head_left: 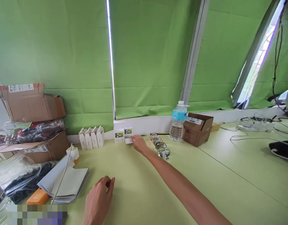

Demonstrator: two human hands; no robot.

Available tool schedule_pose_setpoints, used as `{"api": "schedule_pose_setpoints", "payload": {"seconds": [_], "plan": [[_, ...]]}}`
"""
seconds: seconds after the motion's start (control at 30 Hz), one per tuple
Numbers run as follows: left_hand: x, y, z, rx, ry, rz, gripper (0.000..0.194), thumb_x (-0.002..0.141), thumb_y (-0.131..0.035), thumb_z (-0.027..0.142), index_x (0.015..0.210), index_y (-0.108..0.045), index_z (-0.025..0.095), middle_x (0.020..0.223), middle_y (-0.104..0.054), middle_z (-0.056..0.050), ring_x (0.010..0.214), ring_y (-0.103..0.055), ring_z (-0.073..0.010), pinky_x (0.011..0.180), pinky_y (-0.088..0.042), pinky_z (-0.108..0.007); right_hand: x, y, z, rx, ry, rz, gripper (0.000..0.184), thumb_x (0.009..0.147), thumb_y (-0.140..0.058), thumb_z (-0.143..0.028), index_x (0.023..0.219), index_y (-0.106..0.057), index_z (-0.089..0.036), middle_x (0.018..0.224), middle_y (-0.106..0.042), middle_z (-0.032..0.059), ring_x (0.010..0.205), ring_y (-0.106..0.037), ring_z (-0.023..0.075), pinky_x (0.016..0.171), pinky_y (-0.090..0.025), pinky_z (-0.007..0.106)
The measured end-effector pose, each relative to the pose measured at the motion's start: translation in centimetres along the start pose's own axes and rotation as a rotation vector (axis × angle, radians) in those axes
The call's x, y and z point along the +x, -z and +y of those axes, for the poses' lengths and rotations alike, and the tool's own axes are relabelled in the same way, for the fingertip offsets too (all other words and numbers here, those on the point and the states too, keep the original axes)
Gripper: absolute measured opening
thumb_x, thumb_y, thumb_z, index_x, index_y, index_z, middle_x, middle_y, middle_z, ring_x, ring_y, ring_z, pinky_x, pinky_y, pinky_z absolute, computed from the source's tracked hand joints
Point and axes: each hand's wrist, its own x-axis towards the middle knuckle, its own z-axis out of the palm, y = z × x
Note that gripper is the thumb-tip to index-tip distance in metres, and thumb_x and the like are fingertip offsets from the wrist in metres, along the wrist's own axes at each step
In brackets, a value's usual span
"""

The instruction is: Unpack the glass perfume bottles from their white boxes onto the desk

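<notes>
My right hand (139, 143) reaches far forward to the back of the table. Its fingers are closed at the right edge of a small white box (128, 132) with a green-and-white picture on its front. A similar white box (119, 136) stands upright just left of it. Low on the table in front of me, my left hand (100, 195) is loosely curled, and nothing shows in its fingers. Several slim white boxes (91, 138) stand in a row farther left. To the right of my right hand lies a row of shiny wrapped items (160, 146), their kind unclear.
A water bottle (178, 122) and an open brown carton (197, 129) stand at the back right. Cables and a power strip (255, 126) lie farther right. Cartons (31, 104), plastic-wrapped goods, papers (70, 184) and an orange item (38, 197) crowd the left.
</notes>
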Motion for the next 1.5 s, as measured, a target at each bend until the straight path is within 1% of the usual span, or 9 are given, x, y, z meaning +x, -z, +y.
{"api": "schedule_pose_setpoints", "payload": {"seconds": [0.2, 0.3, 0.43, 0.6, 0.73, 0.83, 1.2, 1.37, 1.5], "plan": [[-0.1, -0.3, 0.0, -0.065, -0.072, 0.026, 0.037, 0.091, -0.033, 0.051, 0.084, -0.057, 0.025, 0.094, -0.067, -0.002, 0.064, -0.061, -0.0163, 0.062, -0.044, -0.029, -5.8, 3.4, -0.6, 0.094, 0.151, -0.051, 0.028, 0.09, -0.05, -0.014, 0.117, -0.057, -0.014, 0.114, -0.063, 0.0127, 0.11, -0.055, 0.0227, 0.091, -0.046, 0.036], [-0.3, -0.6, 0.0, -0.219, -0.204, 0.04, 0.038, 0.087, -0.043, 0.053, 0.112, -0.054, 0.027, 0.13, -0.053, -0.006, 0.095, -0.063, -0.0202, 0.08, -0.049, -0.033, -9.9, 6.4, -1.3, 0.179, 0.278, -0.076, 0.029, 0.089, -0.055, -0.022, 0.117, -0.058, -0.021, 0.121, -0.061, 0.0056, 0.116, -0.051, 0.017, 0.096, -0.044, 0.028], [-1.3, -1.0, 1.1, -0.394, -0.422, -0.088, 0.081, 0.073, -0.065, 0.053, 0.142, -0.03, 0.028, 0.154, -0.022, -0.009, 0.139, -0.026, -0.0313, 0.108, -0.032, -0.049, -15.0, 10.5, -2.8, 0.508, 0.426, -0.083, 0.03, 0.086, -0.057, -0.023, 0.115, -0.063, -0.028, 0.139, -0.048, 0.0032, 0.134, -0.034, 0.0198, 0.107, -0.035, 0.034], [-3.2, -0.8, 3.7, -0.567, -0.434, -0.368, 0.083, 0.063, -0.075, 0.043, 0.134, -0.038, 0.022, 0.124, -0.059, -0.01, 0.11, -0.057, -0.0268, 0.09, -0.049, -0.037, -18.9, 12.0, -5.1, 0.782, 0.167, -0.069, 0.052, 0.087, -0.054, -0.022, 0.138, -0.044, -0.03, 0.145, -0.042, 0.0043, 0.132, -0.037, 0.0217, 0.107, -0.037, 0.039], [-3.9, -0.8, 4.8, -0.436, -0.326, -0.285, 0.065, 0.068, -0.068, 0.033, 0.126, -0.042, 0.02, 0.105, -0.065, -0.005, 0.09, -0.061, -0.0201, 0.078, -0.051, -0.029, -19.8, 11.0, -5.4, 1.134, -0.203, -0.137, 0.039, 0.09, -0.05, -0.034, 0.127, -0.054, -0.021, 0.12, -0.061, 0.011, 0.1, -0.062, 0.0218, 0.082, -0.055, 0.036], [-4.2, -1.3, 5.0, -0.333, -0.363, -0.13, 0.07, 0.065, -0.07, 0.035, 0.128, -0.04, 0.022, 0.112, -0.063, -0.006, 0.093, -0.062, -0.0211, 0.076, -0.051, -0.028, -20.1, 10.8, -5.2, 1.392, -0.284, -0.276, 0.044, 0.087, -0.056, -0.04, 0.125, -0.055, -0.018, 0.113, -0.063, 0.0119, 0.087, -0.065, 0.021, 0.066, -0.058, 0.032], [-4.7, -1.9, 5.9, -0.078, -0.595, 0.091, 0.063, 0.064, -0.064, 0.029, 0.123, -0.043, 0.026, 0.108, -0.061, -0.008, 0.095, -0.06, -0.0245, 0.081, -0.048, -0.033, -20.9, 13.0, -5.3, 1.384, -0.257, -0.383, 0.043, 0.08, -0.056, -0.024, 0.123, -0.059, -0.023, 0.103, -0.066, 0.0051, 0.07, -0.062, 0.0155, 0.04, -0.048, 0.018], [-4.7, -2.3, 6.0, -0.003, -0.683, 0.111, 0.064, 0.061, -0.063, 0.024, 0.122, -0.045, 0.026, 0.11, -0.061, -0.007, 0.097, -0.059, -0.0251, 0.086, -0.045, -0.035, -20.7, 13.3, -4.9, 1.316, -0.164, -0.39, 0.019, 0.073, -0.054, -0.012, 0.086, -0.067, -0.016, 0.082, -0.067, 0.0001, 0.069, -0.059, 0.013, 0.056, -0.049, 0.019], [-4.7, -2.4, 6.2, 0.003, -0.679, 0.121, 0.063, 0.062, -0.063, 0.025, 0.123, -0.045, 0.025, 0.112, -0.06, -0.008, 0.098, -0.059, -0.0254, 0.087, -0.044, -0.035, -20.8, 12.8, -5.2, 1.325, -0.181, -0.341, 0.02, 0.07, -0.052, -0.009, 0.083, -0.066, -0.016, 0.076, -0.065, -0.0016, 0.066, -0.056, 0.0116, 0.057, -0.045, 0.018]]}}
